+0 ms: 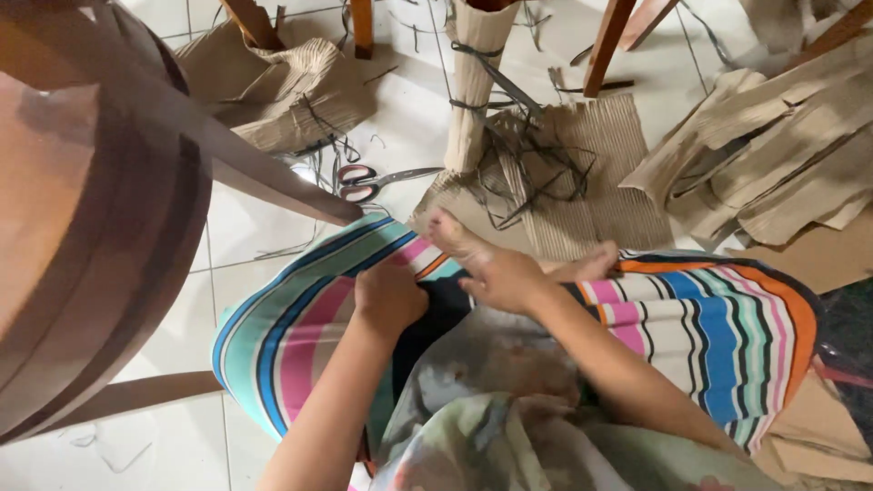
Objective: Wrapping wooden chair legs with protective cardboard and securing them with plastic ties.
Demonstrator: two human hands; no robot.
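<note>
Scissors [371,180] beyond hands, beside wooden chair [109,191]

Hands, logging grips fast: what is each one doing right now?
Left hand: closed in a fist, pressed on the striped cloth.
Right hand: open, fingers resting on the same cloth, holding nothing.

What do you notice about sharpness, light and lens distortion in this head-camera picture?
Head view: soft, even light with a faint sheen on the white floor tiles; the wooden chair at left looms large and bowed by the wide lens; the left hand and right hand on the striped cloth look slightly smeared, while the scissors stay fairly crisp.
</note>
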